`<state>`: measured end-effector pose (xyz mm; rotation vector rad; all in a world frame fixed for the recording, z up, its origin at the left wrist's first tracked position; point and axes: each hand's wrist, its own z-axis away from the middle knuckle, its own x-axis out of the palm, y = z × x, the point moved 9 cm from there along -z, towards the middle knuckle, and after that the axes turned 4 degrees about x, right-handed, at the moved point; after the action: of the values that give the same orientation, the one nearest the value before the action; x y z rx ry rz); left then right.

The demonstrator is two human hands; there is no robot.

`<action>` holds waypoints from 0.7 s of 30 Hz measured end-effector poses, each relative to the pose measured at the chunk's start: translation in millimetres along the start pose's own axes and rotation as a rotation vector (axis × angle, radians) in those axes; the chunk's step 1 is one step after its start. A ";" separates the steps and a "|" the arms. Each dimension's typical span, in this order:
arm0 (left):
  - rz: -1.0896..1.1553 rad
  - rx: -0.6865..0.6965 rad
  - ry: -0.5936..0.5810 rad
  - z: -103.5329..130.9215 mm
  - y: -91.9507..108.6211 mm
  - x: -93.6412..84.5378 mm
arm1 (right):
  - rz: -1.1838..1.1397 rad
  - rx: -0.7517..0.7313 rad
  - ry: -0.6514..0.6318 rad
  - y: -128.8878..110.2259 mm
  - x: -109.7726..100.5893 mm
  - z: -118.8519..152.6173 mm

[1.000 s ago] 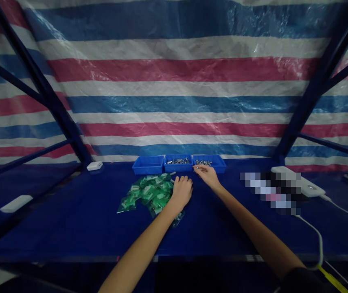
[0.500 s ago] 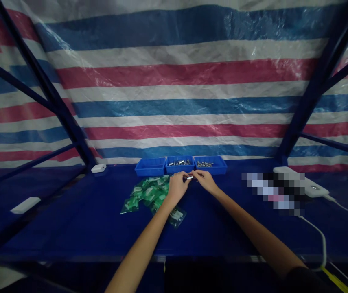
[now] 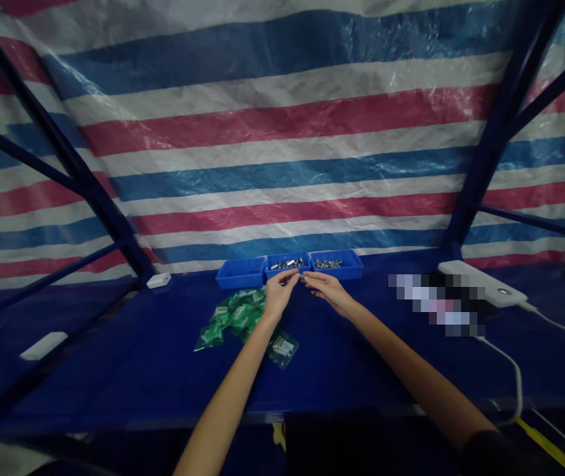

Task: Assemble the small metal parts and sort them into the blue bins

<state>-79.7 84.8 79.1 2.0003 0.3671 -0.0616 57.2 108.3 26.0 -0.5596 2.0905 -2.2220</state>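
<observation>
My left hand (image 3: 281,292) and my right hand (image 3: 329,291) meet over the blue table (image 3: 341,370), just in front of the bins. Between their fingertips is a small greyish piece (image 3: 302,277), mostly covered by the fingers, so its exact kind does not show. Both hands are closed on it in a pinch. Behind them stand a blue bin with small metal parts (image 3: 288,270) and, to its right, another blue bin with small metal pieces (image 3: 336,273). Green-tinted plastic packets (image 3: 237,314) lie in a pile left of my left hand, with a clear packet (image 3: 283,349) nearer to me.
A third blue bin (image 3: 240,281) stands at the left of the row. White devices lie at the left, including a small box (image 3: 158,280) and a flat one (image 3: 44,346). On the right are a white power bank (image 3: 483,284) and cables. Blue frame posts rise on both sides.
The view has tilted and shifted slightly. The piece showed a bright white side between my fingers before; now it looks grey and is more hidden. My hands stay together.
</observation>
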 end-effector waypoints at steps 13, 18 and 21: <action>-0.255 0.083 -0.025 4.8 9.8 8.4 | 0.159 -0.071 0.085 -1.4 4.0 5.8; -0.590 0.081 -0.142 10.0 5.3 18.8 | 0.225 -0.139 0.128 -2.0 -4.4 0.9; -0.893 0.020 -0.216 18.5 -6.7 21.9 | 0.239 -0.159 0.194 -3.4 -13.5 -0.6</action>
<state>-58.6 76.0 60.5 1.6819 1.0866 -0.8304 70.4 112.9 26.1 -0.0936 2.3000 -2.0626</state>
